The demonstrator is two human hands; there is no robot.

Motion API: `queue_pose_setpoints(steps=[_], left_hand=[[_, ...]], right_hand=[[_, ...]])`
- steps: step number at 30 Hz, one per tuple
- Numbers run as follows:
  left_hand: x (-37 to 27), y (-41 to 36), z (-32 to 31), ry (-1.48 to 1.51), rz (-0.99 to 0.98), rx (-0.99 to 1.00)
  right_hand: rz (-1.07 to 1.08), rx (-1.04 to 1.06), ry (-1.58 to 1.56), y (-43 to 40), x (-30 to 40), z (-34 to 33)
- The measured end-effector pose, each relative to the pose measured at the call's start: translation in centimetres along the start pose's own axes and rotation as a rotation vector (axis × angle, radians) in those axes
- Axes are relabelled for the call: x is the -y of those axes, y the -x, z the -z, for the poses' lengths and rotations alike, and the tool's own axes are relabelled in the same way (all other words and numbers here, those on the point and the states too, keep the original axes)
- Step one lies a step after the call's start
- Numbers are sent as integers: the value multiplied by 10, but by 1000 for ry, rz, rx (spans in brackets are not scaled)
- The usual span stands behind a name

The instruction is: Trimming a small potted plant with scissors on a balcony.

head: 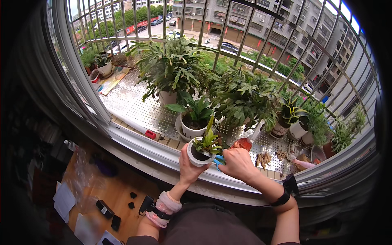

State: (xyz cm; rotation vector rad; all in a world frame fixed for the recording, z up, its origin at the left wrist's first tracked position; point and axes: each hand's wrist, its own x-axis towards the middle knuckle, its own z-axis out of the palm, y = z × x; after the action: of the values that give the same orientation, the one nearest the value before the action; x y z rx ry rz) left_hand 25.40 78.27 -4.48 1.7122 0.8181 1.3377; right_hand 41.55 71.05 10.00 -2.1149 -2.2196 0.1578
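Observation:
My left hand grips a small white plastic pot from its left and underside, over the window sill. Dark soil fills the pot, and a leafy green plant leans up out of it. In my right hand are scissors with blue handles. Their blades reach over the pot's rim, among the lower leaves; whether they touch a stem I cannot tell. Just beyond stands a larger white pot with a broad-leaved plant. A red container with a pale handle or neck lies behind my right hand.
A perforated metal shelf spans the window cage, bounded by metal bars. Bushy potted plants stand along it. Dried root-like pieces lie at right. The window track crosses before me. Below left, a wooden table holds papers.

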Motion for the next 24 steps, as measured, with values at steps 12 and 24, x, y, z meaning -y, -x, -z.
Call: queue_pose_setpoints(steps=[12, 24], left_hand=[[-2, 0, -1, 53, 11, -22], [-1, -5, -2, 60, -14, -7]], right_hand=[[20, 79, -26, -3, -9, -11], [-15, 73, -116, 2, -15, -25]])
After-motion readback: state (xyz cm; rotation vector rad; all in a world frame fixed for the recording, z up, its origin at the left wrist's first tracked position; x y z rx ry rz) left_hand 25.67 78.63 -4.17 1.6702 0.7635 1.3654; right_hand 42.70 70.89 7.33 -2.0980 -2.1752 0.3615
